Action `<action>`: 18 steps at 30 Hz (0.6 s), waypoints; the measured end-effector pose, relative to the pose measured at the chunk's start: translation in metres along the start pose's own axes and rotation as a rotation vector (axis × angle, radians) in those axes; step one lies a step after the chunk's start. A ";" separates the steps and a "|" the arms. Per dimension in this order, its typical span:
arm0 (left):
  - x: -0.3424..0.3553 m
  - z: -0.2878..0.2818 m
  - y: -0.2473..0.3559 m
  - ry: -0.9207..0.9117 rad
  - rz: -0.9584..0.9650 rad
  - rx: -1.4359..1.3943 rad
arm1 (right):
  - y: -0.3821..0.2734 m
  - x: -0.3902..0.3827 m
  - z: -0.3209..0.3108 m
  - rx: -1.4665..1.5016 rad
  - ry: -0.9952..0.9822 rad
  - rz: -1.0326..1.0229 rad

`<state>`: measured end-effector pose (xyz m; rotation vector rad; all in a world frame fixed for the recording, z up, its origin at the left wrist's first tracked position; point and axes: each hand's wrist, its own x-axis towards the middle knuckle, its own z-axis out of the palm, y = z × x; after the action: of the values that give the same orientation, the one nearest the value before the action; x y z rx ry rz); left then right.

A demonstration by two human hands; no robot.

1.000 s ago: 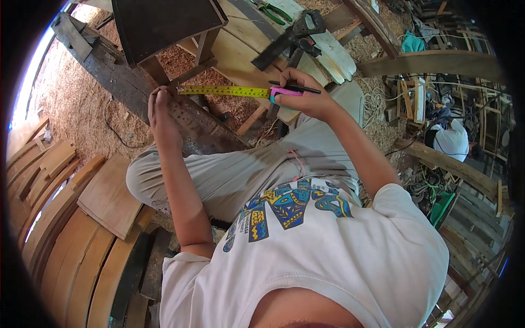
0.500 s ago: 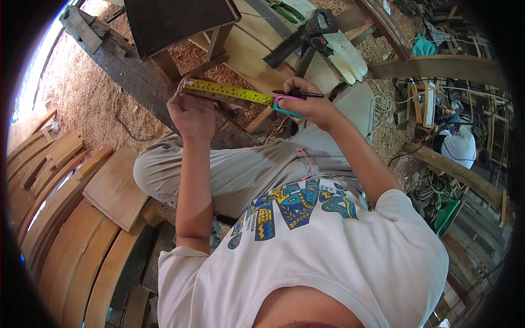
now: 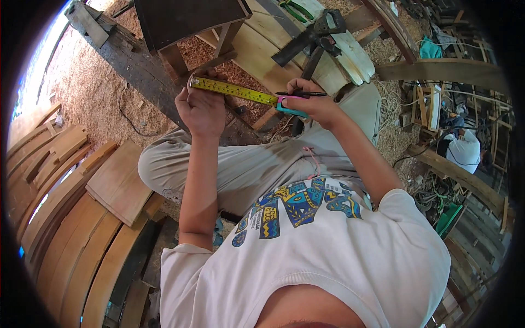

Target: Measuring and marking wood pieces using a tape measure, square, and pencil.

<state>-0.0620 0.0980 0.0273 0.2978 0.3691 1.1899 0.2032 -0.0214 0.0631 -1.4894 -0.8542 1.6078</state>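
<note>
A yellow tape measure blade (image 3: 235,91) stretches between my two hands, slanting down a little to the right. My left hand (image 3: 202,113) is closed at its hooked end, the fingers curled partly out of sight beneath it. My right hand (image 3: 320,106) grips the pink and teal tape measure case (image 3: 293,106). A slim black pen (image 3: 301,93) also sits in the right hand's fingers, pointing left above the case. Under the blade is the dark wooden plank, partly covered by my left hand.
Beyond my hands stands a dark-topped wooden stool (image 3: 188,22). A handsaw (image 3: 301,46) and green-handled pliers (image 3: 295,10) lie on boards at the far side. Curved planks (image 3: 104,240) are stacked at left. Wood shavings (image 3: 98,82) cover the ground. Another person (image 3: 464,150) is at far right.
My view has shifted slightly, so the scene sits a little to the right. Both hands keep their hold on the tape measure, and the left fingers have curled a little more.
</note>
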 end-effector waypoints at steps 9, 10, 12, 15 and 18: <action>0.000 0.005 -0.006 0.003 0.015 0.040 | 0.008 0.003 0.001 0.042 0.028 -0.010; -0.001 0.006 -0.007 0.001 0.010 0.040 | 0.009 0.003 0.000 0.061 0.021 -0.001; -0.002 0.007 -0.009 0.065 -0.002 0.064 | 0.009 0.002 -0.003 0.083 0.021 0.005; -0.005 0.006 -0.013 0.110 -0.052 0.055 | 0.011 -0.002 -0.008 0.024 0.031 0.034; -0.006 0.008 -0.021 0.133 -0.077 0.023 | 0.014 -0.009 -0.013 -0.001 0.073 0.033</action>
<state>-0.0428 0.0845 0.0267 0.2233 0.5062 1.1331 0.2147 -0.0361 0.0538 -1.5604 -0.7937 1.5667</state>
